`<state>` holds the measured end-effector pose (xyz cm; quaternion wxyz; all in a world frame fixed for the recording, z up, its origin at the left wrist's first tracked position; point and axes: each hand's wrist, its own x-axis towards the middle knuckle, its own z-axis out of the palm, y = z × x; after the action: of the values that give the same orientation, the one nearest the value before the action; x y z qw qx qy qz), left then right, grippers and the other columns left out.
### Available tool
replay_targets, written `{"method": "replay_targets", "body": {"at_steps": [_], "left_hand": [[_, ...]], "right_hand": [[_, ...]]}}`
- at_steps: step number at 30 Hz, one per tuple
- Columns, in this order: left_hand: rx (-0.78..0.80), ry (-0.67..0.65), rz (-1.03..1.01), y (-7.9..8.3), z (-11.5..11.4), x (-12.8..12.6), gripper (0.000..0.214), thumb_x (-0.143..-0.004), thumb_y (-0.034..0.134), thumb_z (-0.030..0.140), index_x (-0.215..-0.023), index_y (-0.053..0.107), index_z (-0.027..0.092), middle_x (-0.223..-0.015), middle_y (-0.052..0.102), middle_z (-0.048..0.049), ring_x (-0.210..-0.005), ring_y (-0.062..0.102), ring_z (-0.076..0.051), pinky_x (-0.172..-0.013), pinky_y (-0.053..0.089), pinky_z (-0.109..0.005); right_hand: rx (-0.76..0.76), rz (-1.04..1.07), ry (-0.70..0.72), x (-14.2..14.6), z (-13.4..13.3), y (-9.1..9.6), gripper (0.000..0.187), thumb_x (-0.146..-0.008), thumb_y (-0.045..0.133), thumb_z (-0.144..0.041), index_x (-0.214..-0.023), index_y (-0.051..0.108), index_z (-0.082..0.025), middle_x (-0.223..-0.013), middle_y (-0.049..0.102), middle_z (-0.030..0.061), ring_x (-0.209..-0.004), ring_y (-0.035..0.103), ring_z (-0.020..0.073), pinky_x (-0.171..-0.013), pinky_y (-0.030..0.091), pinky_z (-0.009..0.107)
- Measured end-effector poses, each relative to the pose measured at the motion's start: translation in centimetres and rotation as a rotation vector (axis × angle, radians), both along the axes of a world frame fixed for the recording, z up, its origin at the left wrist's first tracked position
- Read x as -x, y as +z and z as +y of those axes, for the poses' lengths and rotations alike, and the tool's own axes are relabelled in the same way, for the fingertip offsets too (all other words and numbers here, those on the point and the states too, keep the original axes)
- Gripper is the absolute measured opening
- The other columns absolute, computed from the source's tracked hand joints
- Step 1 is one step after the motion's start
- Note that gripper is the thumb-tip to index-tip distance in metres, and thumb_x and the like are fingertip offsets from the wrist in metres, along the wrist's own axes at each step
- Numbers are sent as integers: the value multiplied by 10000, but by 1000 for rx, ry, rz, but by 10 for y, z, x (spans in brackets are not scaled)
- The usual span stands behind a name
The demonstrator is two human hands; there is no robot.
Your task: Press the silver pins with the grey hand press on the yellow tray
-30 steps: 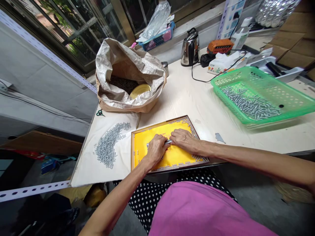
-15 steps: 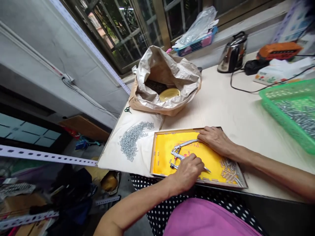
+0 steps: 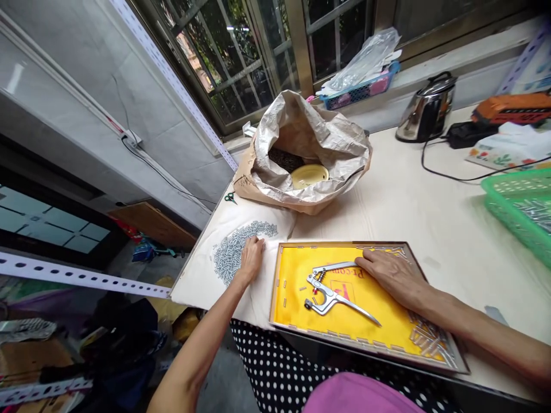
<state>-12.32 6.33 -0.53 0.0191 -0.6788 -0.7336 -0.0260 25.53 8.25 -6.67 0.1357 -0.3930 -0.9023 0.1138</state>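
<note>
A shallow tray (image 3: 275, 287) with a yellow bottom lies at the table's front edge. On the yellow rests a silver hand pliers (image 3: 329, 298), spring between its spread handles and a rounded open jaw. My right hand (image 3: 390, 278) has its fingertips on the end of the upper handle. To the left of the tray, my left hand (image 3: 252, 258) is at the right side of a pile of small metal pins (image 3: 232, 249), fingers curled together. Whatever they may pinch is hidden. Several clear small tubes (image 3: 426, 338) gather in the tray's near right corner.
Behind the tray stands an open paper sack (image 3: 297, 198) with a yellow bowl (image 3: 310, 175) inside. Small green-handled scissors (image 3: 231, 197) lie left of it. A green basket (image 3: 516, 201) of metal pieces is at right, with a kettle (image 3: 426, 109) farther back.
My left hand has let go of the pliers' lower handle and moved left to the metal pile. My right hand stays at the upper handle. The whole view has shifted slightly.
</note>
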Motion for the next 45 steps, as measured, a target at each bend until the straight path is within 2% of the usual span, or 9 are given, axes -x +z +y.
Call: {"method": "replay_targets", "body": {"at_steps": [6, 11, 15, 18, 21, 24, 29, 38, 45], "left_hand": [[65, -40, -35, -16, 5, 15, 174, -921, 446, 124, -894, 616, 154, -1003, 601, -83, -992, 514, -212, -864, 431, -325], [24, 14, -157, -7, 14, 17, 101, -854, 514, 131, -838, 611, 156, -941, 632, -93, -909, 567, -217, -849, 466, -347], [-43, 75, -428, 9, -3, -15, 126, -851, 559, 218, -854, 671, 161, -906, 701, -83, -850, 634, -212, -824, 503, -339], [123, 61, -772, 14, -35, -55, 179, -812, 636, 307, -889, 728, 174, -872, 751, -61, -785, 674, -197, -765, 528, -307], [281, 101, -924, 10, -65, -87, 218, -764, 692, 365, -835, 757, 169, -834, 769, -63, -764, 697, -200, -716, 534, -286], [340, 168, -932, 2, -81, -100, 245, -755, 699, 399, -791, 765, 166, -822, 775, -72, -764, 709, -206, -712, 539, -289], [320, 212, -913, -5, -83, -103, 231, -734, 700, 384, -731, 747, 157, -801, 772, -79, -750, 707, -206, -709, 538, -291], [436, 220, -873, 0, -74, -110, 182, -713, 692, 324, -654, 698, 151, -640, 718, -42, -578, 625, -149, -572, 466, -236], [623, 235, -878, -1, -76, -106, 250, -713, 671, 374, -586, 640, 160, -478, 563, 19, -445, 497, -108, -471, 400, -214]], "right_hand": [[65, -33, -17, 3, -5, 8, 259, -915, 370, -92, -905, 596, -218, -952, 618, 90, -877, 584, 232, -756, 408, 332], [66, -58, -17, 4, -3, 8, 238, -918, 365, -82, -902, 566, -206, -960, 615, 90, -879, 578, 220, -748, 403, 318], [39, -70, -1, 3, -2, 6, 230, -929, 358, -89, -887, 552, -203, -933, 610, 92, -831, 552, 218, -708, 388, 318], [-1, -79, 26, 2, -2, 5, 226, -945, 353, -99, -902, 551, -198, -931, 608, 95, -825, 535, 218, -712, 381, 323], [-71, -72, 44, 0, -3, 7, 250, -960, 332, -99, -915, 560, -191, -923, 610, 103, -808, 521, 219, -721, 380, 341], [-155, -43, 54, 0, -4, 12, 281, -975, 312, -101, -928, 574, -193, -906, 617, 108, -805, 504, 222, -726, 373, 353], [-215, -53, 45, 3, -4, 25, 303, -990, 303, -103, -950, 592, -183, -940, 631, 115, -828, 503, 222, -714, 351, 351], [-170, -84, 50, 5, -1, 27, 325, -982, 281, -103, -944, 592, -190, -950, 636, 111, -839, 503, 229, -719, 343, 350], [-143, -69, 65, 8, -7, 31, 327, -982, 272, -97, -923, 581, -189, -907, 623, 106, -804, 488, 222, -708, 332, 348]]}}
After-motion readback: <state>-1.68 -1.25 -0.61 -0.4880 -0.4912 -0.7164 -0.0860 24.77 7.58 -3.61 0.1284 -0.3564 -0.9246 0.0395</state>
